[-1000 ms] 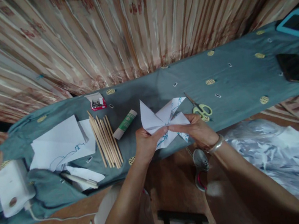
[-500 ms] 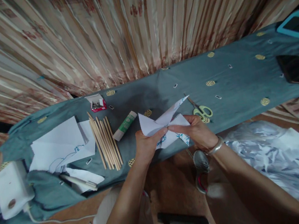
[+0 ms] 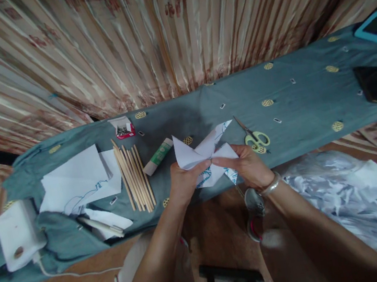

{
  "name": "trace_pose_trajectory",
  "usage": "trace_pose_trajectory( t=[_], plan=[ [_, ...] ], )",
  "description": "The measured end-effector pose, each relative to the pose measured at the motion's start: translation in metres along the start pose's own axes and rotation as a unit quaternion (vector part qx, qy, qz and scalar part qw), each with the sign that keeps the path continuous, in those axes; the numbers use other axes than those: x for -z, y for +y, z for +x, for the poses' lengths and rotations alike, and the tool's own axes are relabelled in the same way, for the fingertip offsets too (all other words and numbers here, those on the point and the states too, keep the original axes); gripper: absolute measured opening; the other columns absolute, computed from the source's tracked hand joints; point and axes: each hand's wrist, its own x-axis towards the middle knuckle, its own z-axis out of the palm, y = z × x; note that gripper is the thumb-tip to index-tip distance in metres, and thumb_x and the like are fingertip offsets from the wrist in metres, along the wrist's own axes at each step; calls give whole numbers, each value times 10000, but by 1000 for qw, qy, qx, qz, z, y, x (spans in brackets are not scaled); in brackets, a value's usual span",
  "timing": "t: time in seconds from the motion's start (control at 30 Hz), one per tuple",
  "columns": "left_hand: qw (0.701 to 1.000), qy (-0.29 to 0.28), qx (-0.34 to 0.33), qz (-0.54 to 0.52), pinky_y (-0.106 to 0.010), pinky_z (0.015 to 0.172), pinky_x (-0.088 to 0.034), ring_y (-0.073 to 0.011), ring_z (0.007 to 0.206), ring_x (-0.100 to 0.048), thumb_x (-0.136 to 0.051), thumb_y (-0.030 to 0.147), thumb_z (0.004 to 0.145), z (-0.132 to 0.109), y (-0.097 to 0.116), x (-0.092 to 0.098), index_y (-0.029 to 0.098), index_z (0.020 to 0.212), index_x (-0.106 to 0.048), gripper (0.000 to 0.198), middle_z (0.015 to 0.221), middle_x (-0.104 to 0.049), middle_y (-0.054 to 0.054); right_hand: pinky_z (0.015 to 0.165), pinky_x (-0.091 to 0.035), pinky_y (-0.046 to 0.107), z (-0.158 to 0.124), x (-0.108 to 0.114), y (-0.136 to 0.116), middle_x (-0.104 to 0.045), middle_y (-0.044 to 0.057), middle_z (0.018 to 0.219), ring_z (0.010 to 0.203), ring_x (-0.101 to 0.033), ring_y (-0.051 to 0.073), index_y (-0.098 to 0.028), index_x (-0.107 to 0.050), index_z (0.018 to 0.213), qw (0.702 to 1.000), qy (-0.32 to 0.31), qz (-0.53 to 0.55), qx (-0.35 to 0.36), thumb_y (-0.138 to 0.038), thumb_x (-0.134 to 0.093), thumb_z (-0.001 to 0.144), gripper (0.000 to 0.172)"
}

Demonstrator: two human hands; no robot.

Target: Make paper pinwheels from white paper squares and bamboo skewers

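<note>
Both hands pinch the paper pinwheel at its centre. Left hand fingers and right hand fingers meet there, blades fanning outward above worktop.

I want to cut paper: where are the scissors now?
In the head view, the scissors lie on the grey-blue cloth, just beyond the right hand, right of the folded paper.

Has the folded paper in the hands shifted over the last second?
Yes. Against the glue stick, the folded paper has tipped toward the person: its far left flap now clears the yellow dot beside that stick.
</note>
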Motion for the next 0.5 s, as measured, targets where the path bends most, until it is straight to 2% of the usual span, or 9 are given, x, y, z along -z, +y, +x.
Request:
trace_pose_trajectory(
  t=[0.3,0.5],
  plan=[
    [1000,12,-16,17,-252,572,-496,-146,588,-615,-865,279,434,0,1,1,106,683,-731,332,664,-717,-34,529,-447,253,2,-6,0,-661,-40,587,511,-552,103,-189,-676,622,999,16,-3,28,-345,-861,518,264],
    [999,2,-23,31,-269,607,-513,-170,628,-645,-850,285,464,0,-1,2,110,724,-746,331,712,-735,-47,538,-439,268,2,-4,0,-661,-27,612,532,-551,116,-191,-670,653,1000,4,-21,20,-369,-845,553,268]
  ],
)
